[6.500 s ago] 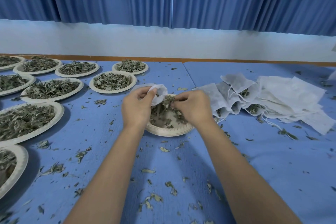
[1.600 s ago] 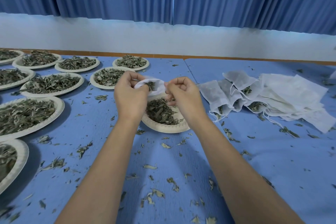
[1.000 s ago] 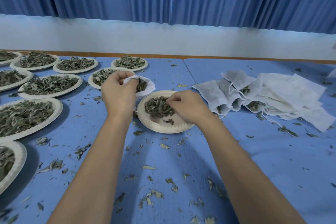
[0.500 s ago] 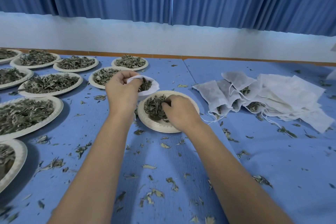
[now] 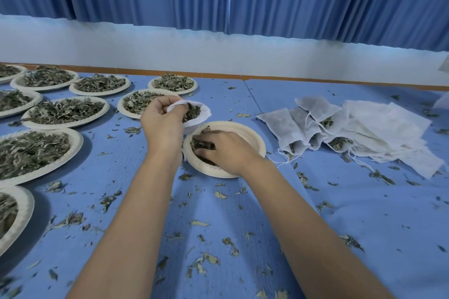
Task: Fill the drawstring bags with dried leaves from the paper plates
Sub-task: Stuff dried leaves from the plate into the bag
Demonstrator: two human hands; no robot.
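My left hand [image 5: 161, 124] pinches the rim of a white drawstring bag [image 5: 198, 116], mouth held wide with dried leaves visible inside, just above the far-left edge of a paper plate [image 5: 252, 138]. My right hand [image 5: 224, 149] lies in that plate, fingers curled over a clump of dried leaves [image 5: 201, 144] at its left side. The right half of the plate is bare. Much of the leaf clump is hidden under my fingers.
Several paper plates heaped with leaves [image 5: 65, 111] fill the left of the blue table [image 5: 364, 213]. A pile of white bags [image 5: 352, 128], some filled, lies at the right. Loose leaf bits scatter over the cloth. A white wall and blue curtains stand behind.
My right hand dropped from the bag's mouth into the plate and swept the leaves toward its left side, closing on them. My left hand kept the bag open, shifting slightly left.
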